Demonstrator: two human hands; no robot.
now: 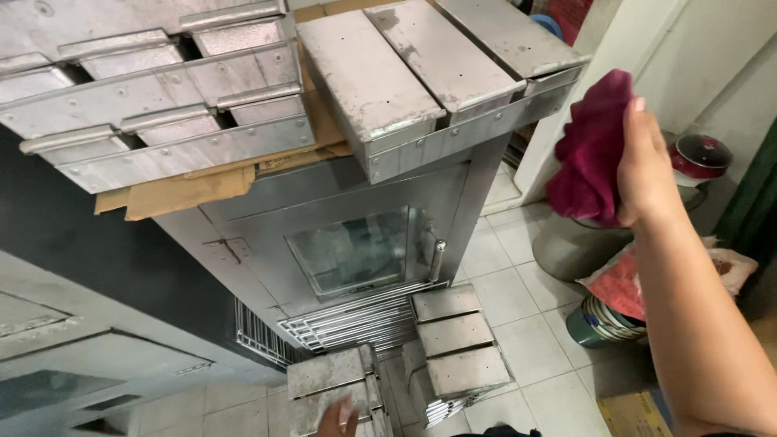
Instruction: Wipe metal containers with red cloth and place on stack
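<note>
A tall stainless steel oven cabinet [356, 235] with a small glass window in its door [352, 252] fills the middle of the view, seen from above. On its top, over sheets of brown cardboard [182, 193], rest two sets of strapped metal loaf pans: one set at the upper left [154, 89] and one set of three lidded pans at the upper right [437, 69], overhanging the oven's edge. On the pale tiled floor [526, 324] at the oven's foot lie stacked wire racks [356, 324] and two more sets of loaf pans [457, 344], side by side. At the right, the person's right hand [643, 166] is raised, fingers closed around a crumpled dark red cloth [591, 150], held in the air just beside the upper right pans without touching them. Behind it stand a grey bucket [571, 247] and a red-lidded pot [700, 155]. At the bottom edge, the left hand [340, 419] touches the nearer floor pans [332, 388]; whether it grips them cannot be told.
</note>
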